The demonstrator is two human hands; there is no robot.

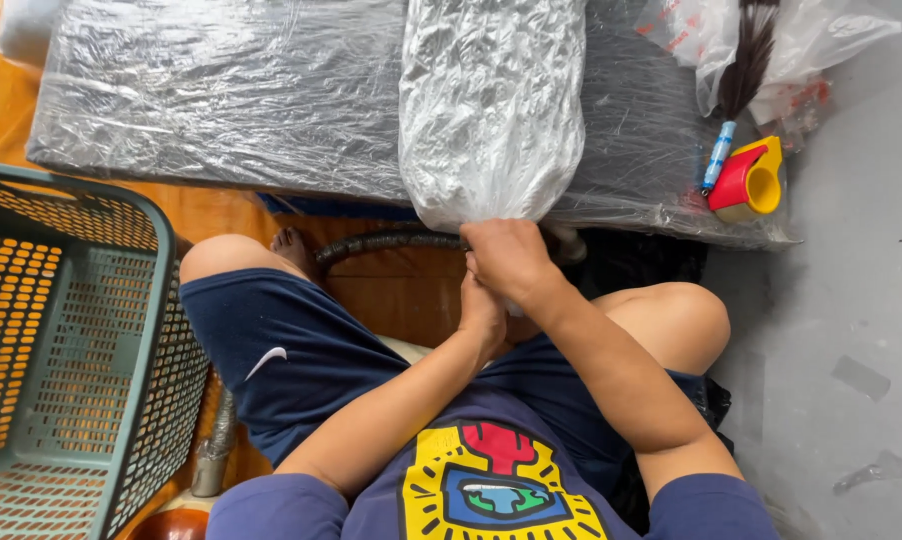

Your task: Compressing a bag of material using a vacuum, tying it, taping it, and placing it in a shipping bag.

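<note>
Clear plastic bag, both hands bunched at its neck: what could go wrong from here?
1. The right hand and left hand pinch the stuffed clear plastic bag only at its neck; thin film could tear or slip.
2. The bag's neck overhangs the wrapped table edge; it may slide off.
3. The red-yellow tape dispenser lies near the table corner.

1. One view only, from a camera worn on the seated person's head, looking almost straight down over chest and lap.
2. It sits close: forearms rise from the bottom edge, and the left hand and right hand meet near frame center.
3. The far side of the scene runs along the top, where a plastic-wrapped low table spans the frame.
4. A green basket marks the left edge, grey floor the right.
</note>
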